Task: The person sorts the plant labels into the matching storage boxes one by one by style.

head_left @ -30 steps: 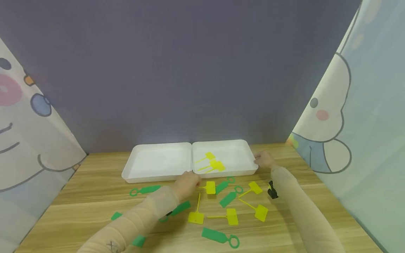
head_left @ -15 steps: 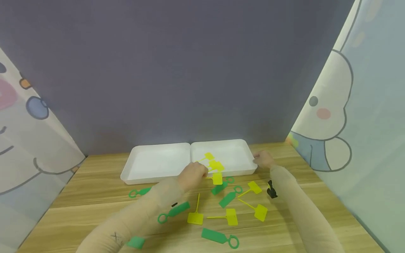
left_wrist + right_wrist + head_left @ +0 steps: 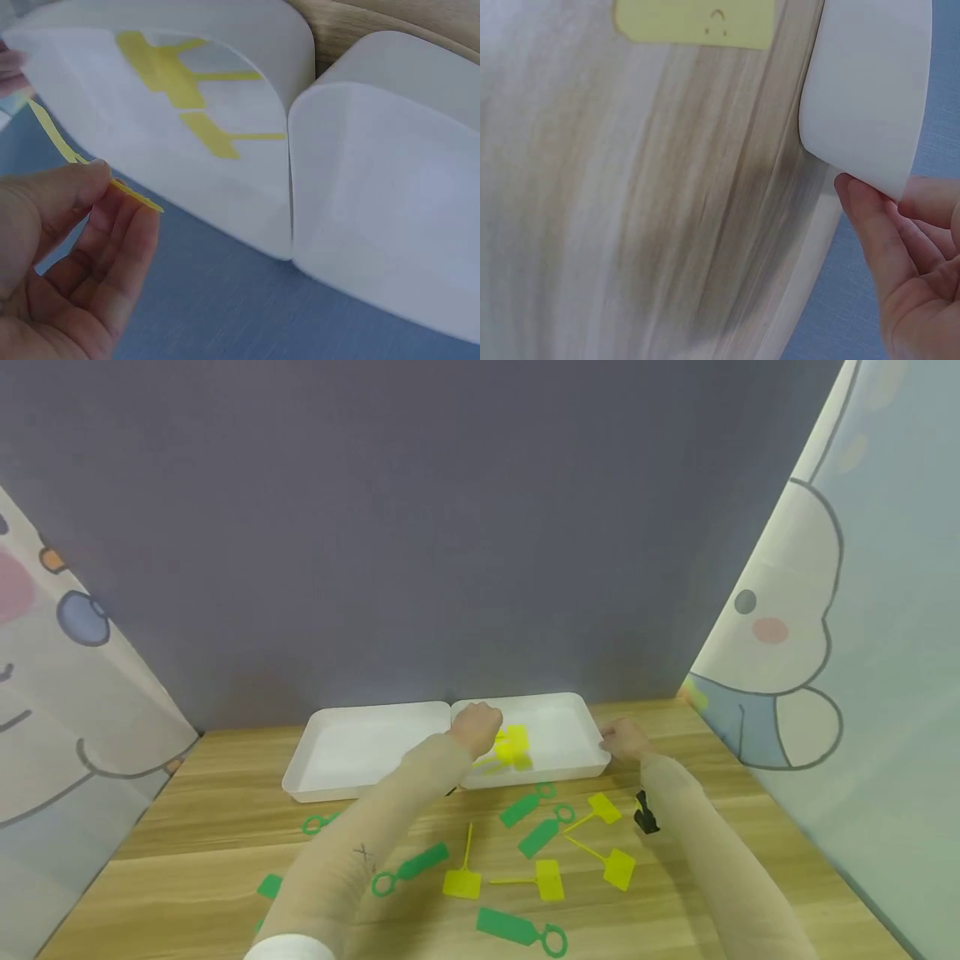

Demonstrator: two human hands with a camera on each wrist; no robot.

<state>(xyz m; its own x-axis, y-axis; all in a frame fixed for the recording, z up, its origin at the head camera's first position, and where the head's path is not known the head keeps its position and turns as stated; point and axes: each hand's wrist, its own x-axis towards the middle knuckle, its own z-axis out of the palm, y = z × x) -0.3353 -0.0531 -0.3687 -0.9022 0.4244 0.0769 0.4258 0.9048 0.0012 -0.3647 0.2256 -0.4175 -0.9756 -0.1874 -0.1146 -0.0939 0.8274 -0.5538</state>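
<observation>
My left hand (image 3: 477, 729) pinches a yellow tag (image 3: 51, 131) between thumb and fingertips, above the right white tray (image 3: 558, 768). Inside that tray lie several other yellow tags (image 3: 210, 135), close to its left end. My right hand (image 3: 627, 740) grips the same tray at its right end; in the right wrist view the thumb is at the rim and the fingers touch the outer wall (image 3: 866, 90). The left white tray (image 3: 360, 743) stands against it, with nothing seen inside.
Several yellow tags (image 3: 550, 881) and green ring-ended tags (image 3: 506, 926) lie scattered on the wooden table (image 3: 187, 827) before the trays. A small black object (image 3: 645, 814) is beside my right forearm. A grey panel (image 3: 450, 527) rises behind the trays.
My left hand has lifted the yellow tag from the table in front of the trays and carried it forward over the right tray. My right hand has stayed at the tray's end.
</observation>
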